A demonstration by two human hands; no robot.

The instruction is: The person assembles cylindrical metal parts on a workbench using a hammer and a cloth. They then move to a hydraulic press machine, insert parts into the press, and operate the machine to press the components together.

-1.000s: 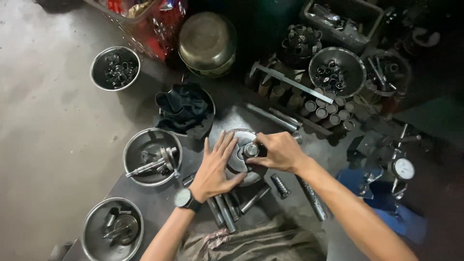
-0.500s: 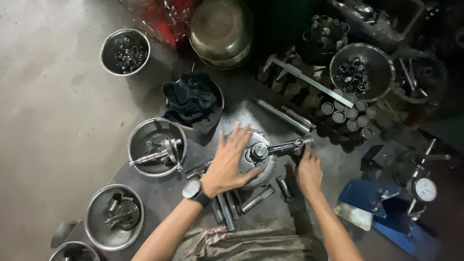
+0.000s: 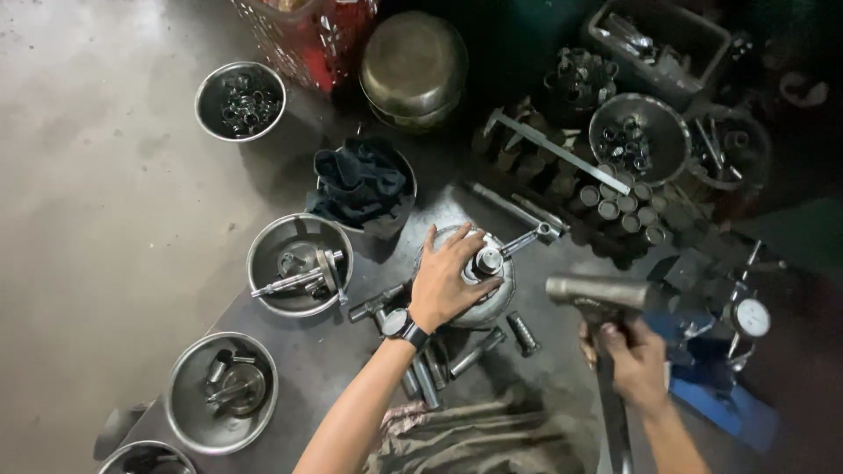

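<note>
My left hand (image 3: pixel 446 279), with a wristwatch on the wrist, lies flat on a round metal housing (image 3: pixel 492 297) on a steel plate, fingers spread around the upright shaft (image 3: pixel 487 262) at its centre. A thin wrench (image 3: pixel 529 238) sticks out from the shaft to the upper right. My right hand (image 3: pixel 634 360) grips the handle of a steel hammer (image 3: pixel 597 293), whose head hangs level to the right of the housing, apart from it.
Steel bowls of parts stand at left (image 3: pixel 299 263) (image 3: pixel 222 391) and far left top (image 3: pixel 240 99); one bowl holds a dark rag (image 3: pixel 362 183). Loose pins (image 3: pixel 522 333) lie by the housing. A dial gauge on a blue stand (image 3: pixel 751 318) is at right, sockets (image 3: pixel 615 206) behind.
My right hand left the wrench by the housing, moved right and down, and now holds a hammer. The left hand stayed on the housing.
</note>
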